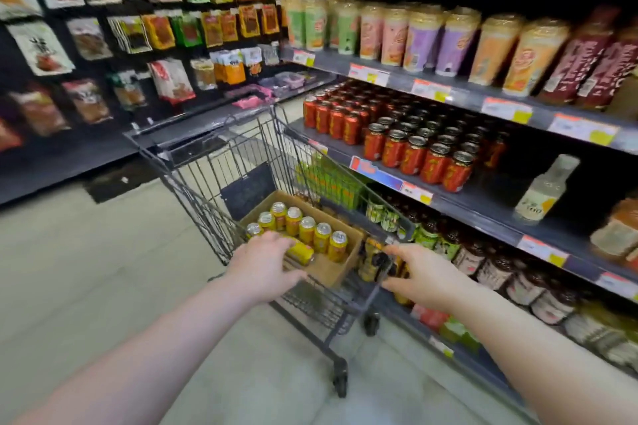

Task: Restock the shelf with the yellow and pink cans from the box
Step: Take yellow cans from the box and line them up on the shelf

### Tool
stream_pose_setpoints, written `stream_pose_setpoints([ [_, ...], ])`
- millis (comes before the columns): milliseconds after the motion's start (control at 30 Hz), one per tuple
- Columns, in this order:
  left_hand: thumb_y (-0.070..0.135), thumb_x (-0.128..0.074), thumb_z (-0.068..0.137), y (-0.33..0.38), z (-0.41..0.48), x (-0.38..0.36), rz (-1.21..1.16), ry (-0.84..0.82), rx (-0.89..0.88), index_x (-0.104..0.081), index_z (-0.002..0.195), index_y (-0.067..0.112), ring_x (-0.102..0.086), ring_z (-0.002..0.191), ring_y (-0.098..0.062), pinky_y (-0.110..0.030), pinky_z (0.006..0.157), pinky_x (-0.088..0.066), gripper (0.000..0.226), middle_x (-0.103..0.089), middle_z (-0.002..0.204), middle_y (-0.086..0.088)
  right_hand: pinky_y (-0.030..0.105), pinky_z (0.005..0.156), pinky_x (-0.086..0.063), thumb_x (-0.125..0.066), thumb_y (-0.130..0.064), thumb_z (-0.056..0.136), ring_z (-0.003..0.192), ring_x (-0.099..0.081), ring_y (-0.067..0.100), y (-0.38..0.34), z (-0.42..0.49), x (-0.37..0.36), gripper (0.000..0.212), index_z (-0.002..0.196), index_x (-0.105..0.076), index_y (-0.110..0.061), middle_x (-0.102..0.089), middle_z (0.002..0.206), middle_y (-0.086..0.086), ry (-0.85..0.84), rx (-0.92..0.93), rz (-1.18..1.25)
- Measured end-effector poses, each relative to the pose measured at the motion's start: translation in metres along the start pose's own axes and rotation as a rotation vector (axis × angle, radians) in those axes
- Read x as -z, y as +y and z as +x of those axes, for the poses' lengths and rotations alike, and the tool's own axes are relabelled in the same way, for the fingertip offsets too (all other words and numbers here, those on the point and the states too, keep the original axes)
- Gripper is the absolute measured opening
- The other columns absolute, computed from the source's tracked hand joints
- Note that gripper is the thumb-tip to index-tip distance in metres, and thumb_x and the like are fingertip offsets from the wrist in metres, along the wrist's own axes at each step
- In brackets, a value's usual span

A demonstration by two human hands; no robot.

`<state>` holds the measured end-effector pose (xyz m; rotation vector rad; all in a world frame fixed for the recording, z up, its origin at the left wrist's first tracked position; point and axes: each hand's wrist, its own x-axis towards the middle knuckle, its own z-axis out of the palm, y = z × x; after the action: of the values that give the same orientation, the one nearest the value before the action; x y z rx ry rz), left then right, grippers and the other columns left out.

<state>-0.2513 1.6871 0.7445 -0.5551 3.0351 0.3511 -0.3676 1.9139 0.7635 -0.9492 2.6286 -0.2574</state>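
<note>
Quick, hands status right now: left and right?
Left hand: over a lying yellow can in the box; grip cannot be told.
Right hand: open, holding nothing.
</note>
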Motion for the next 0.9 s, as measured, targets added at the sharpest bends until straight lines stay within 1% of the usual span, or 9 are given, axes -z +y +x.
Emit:
stream_pose_setpoints([
  [100, 0.058, -0.058, 0.077, -0.026, 0.012, -0.001, -0.014, -0.017, -0.02, -0.047, 0.13, 0.026, -0.046, 0.122, -0.023, -0.039, 0.1, -0.041, 0.063, -0.049, 0.132, -0.002, 0.038, 0.102, -0.039, -0.059, -0.046, 0.082, 0.127, -0.043, 0.023, -0.031, 0.018, -0.01, 0.065, 0.139, -0.034, -0.031, -0.041, 0.144, -0.001, -0.019, 0.001, -0.007],
  [233, 0.06, -0.057, 0.076, -0.047, 0.03, -0.012, -0.014, -0.032, -0.04, -0.048, 0.128, 0.027, -0.048, 0.119, -0.024, -0.04, 0.095, -0.042, 0.063, -0.051, 0.129, -0.002, 0.041, 0.102, -0.038, -0.058, -0.044, 0.083, 0.125, -0.045, 0.026, -0.049, 0.046, -0.016, 0.063, 0.139, -0.033, -0.03, -0.041, 0.143, 0.002, -0.034, -0.022, -0.039],
  [367, 0.058, -0.057, 0.076, -0.073, 0.049, -0.022, -0.037, -0.097, -0.039, -0.048, 0.13, 0.025, -0.048, 0.12, -0.024, -0.038, 0.099, -0.041, 0.064, -0.05, 0.131, -0.002, 0.042, 0.105, -0.036, -0.058, -0.045, 0.083, 0.127, -0.043, 0.024, -0.052, 0.079, -0.028, 0.065, 0.141, -0.031, -0.031, -0.039, 0.144, 0.0, -0.111, -0.047, -0.024],
  [467, 0.054, -0.06, 0.077, -0.098, 0.073, -0.022, -0.081, -0.143, -0.022, -0.052, 0.126, 0.023, -0.056, 0.107, -0.023, -0.036, 0.096, -0.043, 0.059, -0.053, 0.124, -0.004, 0.041, 0.105, -0.037, -0.059, -0.044, 0.082, 0.127, -0.043, 0.024, -0.052, 0.116, -0.041, 0.067, 0.141, -0.032, -0.029, -0.04, 0.143, 0.0, -0.161, -0.067, 0.026],
  [500, 0.054, -0.06, 0.077, -0.108, 0.085, -0.021, -0.079, -0.139, -0.011, -0.053, 0.124, 0.022, -0.056, 0.106, -0.023, -0.036, 0.095, -0.043, 0.057, -0.054, 0.122, -0.004, 0.04, 0.104, -0.038, -0.06, -0.044, 0.081, 0.127, -0.044, 0.023, -0.051, 0.132, -0.046, 0.067, 0.141, -0.032, -0.029, -0.04, 0.144, 0.0, -0.174, -0.07, 0.038],
  [633, 0.054, -0.06, 0.077, -0.137, 0.146, -0.021, -0.001, -0.125, 0.019, -0.055, 0.121, 0.019, -0.051, 0.111, -0.022, -0.034, 0.094, -0.043, 0.056, -0.055, 0.117, -0.003, 0.036, 0.099, -0.043, -0.061, -0.041, 0.081, 0.124, -0.047, 0.021, -0.044, 0.2, -0.065, 0.066, 0.14, -0.033, -0.03, -0.041, 0.143, -0.001, -0.219, -0.088, 0.088],
  [733, 0.053, -0.061, 0.077, -0.148, 0.203, -0.026, 0.013, -0.177, 0.017, -0.054, 0.123, 0.022, -0.052, 0.111, -0.021, -0.033, 0.094, -0.043, 0.056, -0.056, 0.119, 0.0, 0.035, 0.098, -0.043, -0.06, -0.04, 0.081, 0.121, -0.048, 0.021, -0.028, 0.252, -0.076, 0.065, 0.139, -0.034, -0.031, -0.041, 0.142, -0.001, -0.26, -0.127, 0.137],
  [800, 0.052, -0.061, 0.076, -0.151, 0.239, -0.03, 0.021, -0.229, 0.012, -0.055, 0.121, 0.023, -0.052, 0.109, -0.02, -0.032, 0.093, -0.042, 0.054, -0.057, 0.115, 0.0, 0.037, 0.1, -0.042, -0.06, -0.039, 0.081, 0.124, -0.046, 0.022, -0.015, 0.283, -0.083, 0.066, 0.14, -0.032, -0.03, -0.04, 0.142, 0.0, -0.32, -0.151, 0.13],
  [900, 0.052, -0.061, 0.075, -0.155, 0.284, -0.043, 0.057, -0.275, -0.005, -0.056, 0.119, 0.024, -0.055, 0.106, -0.021, -0.033, 0.09, -0.043, 0.052, -0.058, 0.111, 0.0, 0.039, 0.097, -0.043, -0.058, -0.039, 0.082, 0.123, -0.046, 0.024, 0.004, 0.324, -0.093, 0.065, 0.14, -0.031, -0.03, -0.043, 0.14, 0.002, -0.387, -0.16, 0.097],
])
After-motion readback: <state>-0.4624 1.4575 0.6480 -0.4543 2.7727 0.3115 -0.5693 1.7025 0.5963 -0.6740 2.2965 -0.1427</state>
